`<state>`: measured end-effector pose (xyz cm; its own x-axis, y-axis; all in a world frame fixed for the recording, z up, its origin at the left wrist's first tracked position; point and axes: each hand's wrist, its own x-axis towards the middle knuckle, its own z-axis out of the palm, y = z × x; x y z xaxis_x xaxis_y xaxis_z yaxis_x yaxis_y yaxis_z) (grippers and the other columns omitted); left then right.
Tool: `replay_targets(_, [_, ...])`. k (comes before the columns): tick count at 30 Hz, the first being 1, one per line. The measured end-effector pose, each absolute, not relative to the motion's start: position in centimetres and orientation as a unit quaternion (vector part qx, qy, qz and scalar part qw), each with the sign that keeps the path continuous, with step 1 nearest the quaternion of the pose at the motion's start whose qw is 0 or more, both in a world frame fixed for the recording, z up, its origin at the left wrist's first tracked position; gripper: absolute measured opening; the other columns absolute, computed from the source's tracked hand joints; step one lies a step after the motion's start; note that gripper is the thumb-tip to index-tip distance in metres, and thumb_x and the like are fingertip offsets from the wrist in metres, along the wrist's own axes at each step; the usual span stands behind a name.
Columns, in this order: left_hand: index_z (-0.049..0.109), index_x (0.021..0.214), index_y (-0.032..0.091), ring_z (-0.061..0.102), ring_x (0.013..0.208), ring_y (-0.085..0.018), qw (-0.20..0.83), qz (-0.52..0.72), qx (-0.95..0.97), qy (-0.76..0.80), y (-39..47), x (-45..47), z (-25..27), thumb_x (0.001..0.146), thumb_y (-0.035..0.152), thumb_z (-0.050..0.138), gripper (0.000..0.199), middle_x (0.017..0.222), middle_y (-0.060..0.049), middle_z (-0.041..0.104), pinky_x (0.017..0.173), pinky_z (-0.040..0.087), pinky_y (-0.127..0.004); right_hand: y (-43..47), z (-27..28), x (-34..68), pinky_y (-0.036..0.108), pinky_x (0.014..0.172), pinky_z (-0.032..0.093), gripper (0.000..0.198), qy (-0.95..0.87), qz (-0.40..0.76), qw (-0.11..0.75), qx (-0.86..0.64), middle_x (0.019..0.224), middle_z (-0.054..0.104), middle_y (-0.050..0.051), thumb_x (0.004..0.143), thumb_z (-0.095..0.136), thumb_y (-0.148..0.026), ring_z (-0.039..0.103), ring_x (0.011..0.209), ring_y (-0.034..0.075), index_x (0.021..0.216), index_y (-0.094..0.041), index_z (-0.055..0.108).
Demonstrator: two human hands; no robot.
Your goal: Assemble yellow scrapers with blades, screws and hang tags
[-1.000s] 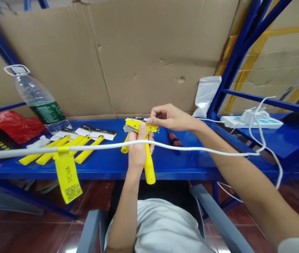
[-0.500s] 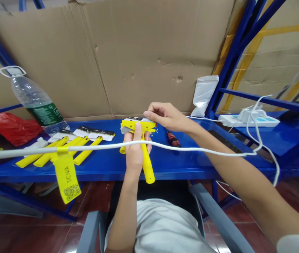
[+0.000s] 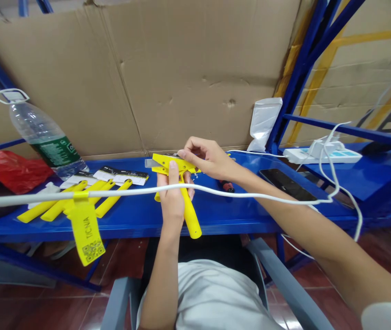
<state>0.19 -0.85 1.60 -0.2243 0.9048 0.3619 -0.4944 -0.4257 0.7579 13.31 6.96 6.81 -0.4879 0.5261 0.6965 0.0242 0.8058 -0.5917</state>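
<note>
In my left hand is a yellow scraper with a long tubular handle pointing down toward me. A grey metal blade sticks out of its head on the left. My left thumb presses on the head, and the fingers wrap behind it. My right hand is at the right end of the head, thumb and fingers pinched together; whatever is in that pinch is too small to make out. Beyond my right fingers, a red and black screwdriver handle lies on the blue table, partly hidden.
Several yellow handles with printed cards lie on the left, near a water bottle and a red bag. A white cable crosses the view. A phone and power strip lie right.
The scraper head has tilted and shifted left, and its blade now shows more on the left side. My right hand has moved slightly left along with it, still at the head.
</note>
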Motion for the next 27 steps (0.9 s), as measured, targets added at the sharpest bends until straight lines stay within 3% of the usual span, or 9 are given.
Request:
replay_targets(15, [0.055,0.107,0.026,0.051,0.042,-0.008,0.491,0.739,0.384,0.255,-0.79,0.13,1.47,0.092,0.062,0.084,0.048,0.070,0.007,0.064,0.041,0.037,-0.020,7.62,6.77,13.82,0.029,0.061,0.035,0.059,-0.816,0.271,0.472,-0.196,0.075,0.055,-0.004,0.096,0.074,-0.077,0.044,0.067,0.011,0.084,-0.022,0.059])
replay_targets(21, [0.056,0.103,0.024,0.051,0.041,-0.009,0.498,0.730,0.396,0.250,-0.70,0.13,1.41,0.094,0.057,0.081,0.042,0.068,0.006,0.065,0.041,0.038,-0.021,7.32,6.88,13.84,0.028,0.063,0.042,0.055,-0.809,0.315,0.463,-0.176,0.078,0.062,-0.002,0.090,0.085,-0.070,0.052,0.070,0.012,0.085,-0.020,0.063])
replay_targets(27, [0.057,0.101,0.024,0.050,0.040,-0.010,0.494,0.719,0.413,0.261,-0.46,0.13,1.30,0.094,0.059,0.080,0.042,0.066,0.005,0.064,0.039,0.036,-0.020,7.44,7.00,13.81,0.030,0.075,0.052,0.051,-0.810,0.349,0.442,-0.162,0.089,0.072,0.003,0.087,0.089,-0.066,0.063,0.083,0.016,0.087,-0.019,0.069])
